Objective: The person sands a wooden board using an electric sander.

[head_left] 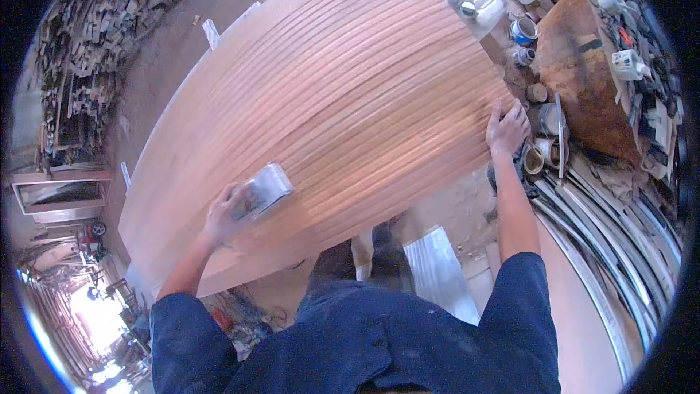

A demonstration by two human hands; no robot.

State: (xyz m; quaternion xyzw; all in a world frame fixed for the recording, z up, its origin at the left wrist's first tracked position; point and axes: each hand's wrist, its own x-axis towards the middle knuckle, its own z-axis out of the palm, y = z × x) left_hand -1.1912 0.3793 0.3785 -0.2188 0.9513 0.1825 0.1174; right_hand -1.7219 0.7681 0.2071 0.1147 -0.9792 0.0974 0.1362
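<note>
A wide wooden panel (343,95) with long parallel grooves stretches across the view in front of me. My left hand (227,211) is wrapped round a greyish sanding block (270,186), which rests on the panel's near left part; both are somewhat blurred. At the panel's right end, my right hand (508,130) grips the edge near the corner, its fingers bent. The undersides of those fingers are hidden.
White plastic jugs (477,6) and an open paint can (523,29) stand beyond the right end. Long curved strips (598,248) lie at the lower right. Stacked wood pieces (91,51) fill the left. A brown board (583,66) stands at right.
</note>
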